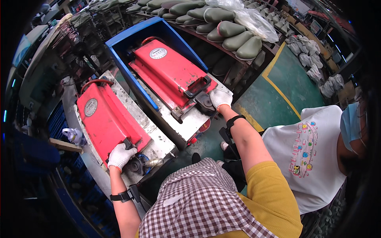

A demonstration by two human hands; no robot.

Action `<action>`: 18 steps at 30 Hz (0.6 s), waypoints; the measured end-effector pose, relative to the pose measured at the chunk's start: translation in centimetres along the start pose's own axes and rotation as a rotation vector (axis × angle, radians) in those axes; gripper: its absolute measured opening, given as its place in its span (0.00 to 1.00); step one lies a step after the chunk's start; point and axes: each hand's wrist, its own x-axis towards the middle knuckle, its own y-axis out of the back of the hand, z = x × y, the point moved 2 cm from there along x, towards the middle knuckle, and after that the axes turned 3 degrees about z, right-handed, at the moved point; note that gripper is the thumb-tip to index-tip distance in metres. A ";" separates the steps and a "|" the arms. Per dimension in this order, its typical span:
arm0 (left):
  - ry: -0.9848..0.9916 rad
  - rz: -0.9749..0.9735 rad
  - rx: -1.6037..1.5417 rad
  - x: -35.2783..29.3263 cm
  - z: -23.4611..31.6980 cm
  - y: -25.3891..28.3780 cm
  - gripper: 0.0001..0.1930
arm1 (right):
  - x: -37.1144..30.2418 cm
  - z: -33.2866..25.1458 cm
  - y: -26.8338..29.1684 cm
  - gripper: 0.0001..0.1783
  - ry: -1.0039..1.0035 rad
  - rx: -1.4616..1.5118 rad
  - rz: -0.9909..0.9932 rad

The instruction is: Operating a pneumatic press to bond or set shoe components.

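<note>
left hand [122, 156], white glove: fingers curled round the dark handle [127, 143] at the near end of the left red cover [105, 119]. a dark round part [137, 165] sits just beside this hand. right hand [220, 98], white glove: laid against a black part [205, 102] at the near end of the right red cover [168, 67]; whether its fingers are clenched, cannot tell. both covers lie on worn white surfaces; a blue frame [133, 31] stands around the right one's far end. grey-green boots [249, 48] lie beyond; a co-worker in a white shirt [313, 154] is at right
</note>
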 end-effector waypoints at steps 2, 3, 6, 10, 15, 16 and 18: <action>-0.001 0.003 0.014 -0.2 0.3 0.1 0.14 | -0.3 0.0 0.0 0.28 0.006 0.003 0.015; 0.001 0.009 0.011 -0.3 0.6 0.1 0.14 | -0.3 0.0 0.1 0.28 0.008 0.004 0.030; 0.003 0.008 -0.015 -0.7 1.2 0.3 0.15 | 0.2 0.3 -0.5 0.29 0.008 0.014 0.040; 0.000 -0.020 -0.006 -0.9 2.1 0.3 0.14 | 0.0 0.4 -0.4 0.29 0.010 -0.008 0.040; -0.004 -0.007 0.055 -1.0 1.7 0.4 0.18 | 1.0 1.2 -0.5 0.27 0.086 0.029 0.039; -0.001 -0.002 0.054 -1.1 1.5 0.4 0.18 | 1.2 1.5 -0.6 0.25 -0.009 0.244 -0.029; -0.005 -0.003 0.071 -1.1 1.5 0.4 0.18 | 1.7 3.4 -1.6 0.23 -0.187 0.787 -0.050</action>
